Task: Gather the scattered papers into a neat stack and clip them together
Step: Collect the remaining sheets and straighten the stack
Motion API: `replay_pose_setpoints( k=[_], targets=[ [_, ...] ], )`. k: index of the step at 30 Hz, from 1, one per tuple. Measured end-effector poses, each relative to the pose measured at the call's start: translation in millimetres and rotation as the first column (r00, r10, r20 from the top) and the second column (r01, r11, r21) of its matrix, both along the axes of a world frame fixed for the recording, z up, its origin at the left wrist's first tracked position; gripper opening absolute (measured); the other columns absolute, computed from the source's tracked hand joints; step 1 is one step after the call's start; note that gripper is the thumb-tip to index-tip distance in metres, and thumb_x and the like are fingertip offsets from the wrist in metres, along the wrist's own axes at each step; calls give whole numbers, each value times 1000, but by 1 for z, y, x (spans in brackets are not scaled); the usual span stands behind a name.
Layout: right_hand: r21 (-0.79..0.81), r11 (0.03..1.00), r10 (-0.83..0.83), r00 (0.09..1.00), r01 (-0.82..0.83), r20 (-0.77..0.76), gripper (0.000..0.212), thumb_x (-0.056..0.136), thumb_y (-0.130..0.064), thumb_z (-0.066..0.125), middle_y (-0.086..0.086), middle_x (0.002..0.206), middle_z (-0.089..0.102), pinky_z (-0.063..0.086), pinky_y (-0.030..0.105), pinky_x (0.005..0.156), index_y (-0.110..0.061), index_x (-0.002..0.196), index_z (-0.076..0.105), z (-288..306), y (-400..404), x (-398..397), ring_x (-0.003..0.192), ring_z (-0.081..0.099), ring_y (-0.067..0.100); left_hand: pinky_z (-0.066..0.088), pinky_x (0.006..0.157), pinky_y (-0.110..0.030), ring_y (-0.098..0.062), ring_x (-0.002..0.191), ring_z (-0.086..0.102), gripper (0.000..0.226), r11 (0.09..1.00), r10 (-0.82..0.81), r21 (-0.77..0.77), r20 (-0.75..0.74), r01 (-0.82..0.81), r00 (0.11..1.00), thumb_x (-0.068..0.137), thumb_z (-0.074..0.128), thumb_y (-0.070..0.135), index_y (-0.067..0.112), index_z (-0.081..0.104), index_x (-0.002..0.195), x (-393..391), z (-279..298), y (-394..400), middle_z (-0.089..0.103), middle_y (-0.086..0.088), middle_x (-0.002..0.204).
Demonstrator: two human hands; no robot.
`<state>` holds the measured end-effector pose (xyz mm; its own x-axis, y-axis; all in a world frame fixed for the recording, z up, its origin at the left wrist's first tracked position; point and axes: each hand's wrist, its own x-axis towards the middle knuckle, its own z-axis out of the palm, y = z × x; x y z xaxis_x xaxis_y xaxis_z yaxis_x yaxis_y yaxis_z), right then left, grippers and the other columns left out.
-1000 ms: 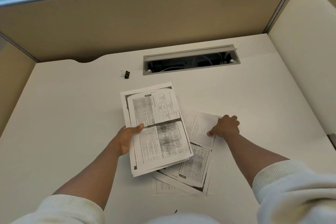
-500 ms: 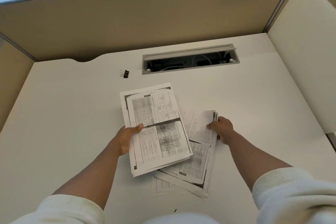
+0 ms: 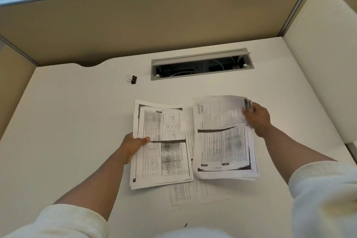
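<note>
- Left hand grips the left edge of a sheaf of printed pages, thumb pressed on top at mid-height and the other fingers hidden beneath.
- Right hand is closed on the far right corner of a second bundle of printed pages, fingers curled around the paper's edge.
- Both bundles sit side by side over the white desk, their inner edges close together; the right one is blurred along its far edge, and whether it rests on the desk cannot be told.
- One loose sheet lies flat on the desk under the near ends of both bundles, sticking out toward the person.
- A black binder clip rests on the desk well beyond the papers, just left of the open grey cable tray.
- Cream sleeves cover both forearms near the bottom corners.
</note>
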<state>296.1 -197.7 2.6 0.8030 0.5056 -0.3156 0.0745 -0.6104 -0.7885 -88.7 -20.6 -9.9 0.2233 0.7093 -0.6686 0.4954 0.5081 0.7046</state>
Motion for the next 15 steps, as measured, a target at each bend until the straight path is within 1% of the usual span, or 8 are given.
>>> replay_pose_setpoints(
  k=[4, 6, 8, 10, 13, 15],
  targets=[
    [18, 999, -47, 997, 48, -55, 19, 92, -16, 61, 9, 96, 62, 50, 38, 74, -10, 109, 67, 5, -2, 7, 83, 57, 25, 49, 104, -48, -32, 112, 65, 43, 1000, -17, 11, -36, 17, 999, 87, 76, 14, 5, 64, 128, 1, -1, 0, 69, -14, 123],
    [41, 996, -70, 991, 76, -115, 22, 92, -15, 61, 9, 99, 62, 50, 37, 77, -10, 112, 66, 6, -1, 6, 86, 57, 24, 49, 104, -49, -31, 111, 66, 43, 1000, -24, 8, -43, 24, 999, 86, 77, 14, 6, 65, 127, 3, -1, -1, 70, -13, 123],
    [64, 993, -86, 979, 99, -184, 23, 92, -13, 61, 9, 101, 62, 49, 34, 79, -11, 114, 66, 7, 0, 2, 89, 58, 24, 49, 104, -47, -30, 111, 66, 43, 1000, -29, -3, -33, 29, 999, 86, 77, 14, 6, 65, 127, 4, -1, -3, 70, -13, 122],
    [104, 987, -93, 960, 124, -264, 24, 91, -10, 61, 9, 106, 64, 51, 34, 84, -10, 115, 65, 7, 2, -4, 94, 61, 25, 50, 103, -47, -30, 110, 67, 42, 999, -44, -20, -16, 44, 999, 87, 77, 14, 6, 65, 126, 6, 1, -5, 71, -12, 120],
    [133, 980, -92, 933, 146, -349, 24, 91, -7, 62, 9, 108, 66, 51, 33, 84, -11, 115, 65, 5, 8, -20, 94, 63, 24, 52, 101, -47, -28, 108, 69, 43, 996, -73, -53, 15, 74, 997, 85, 78, 16, 7, 66, 126, 8, 2, -7, 73, -10, 117],
    [136, 978, -86, 899, 158, -428, 23, 91, -5, 61, 12, 112, 67, 54, 39, 88, -13, 113, 65, -1, 15, -32, 94, 65, 26, 50, 103, -50, -28, 109, 69, 44, 994, -83, -69, 27, 85, 996, 84, 79, 19, 8, 66, 125, 9, 1, -9, 73, -9, 116]
  ],
)
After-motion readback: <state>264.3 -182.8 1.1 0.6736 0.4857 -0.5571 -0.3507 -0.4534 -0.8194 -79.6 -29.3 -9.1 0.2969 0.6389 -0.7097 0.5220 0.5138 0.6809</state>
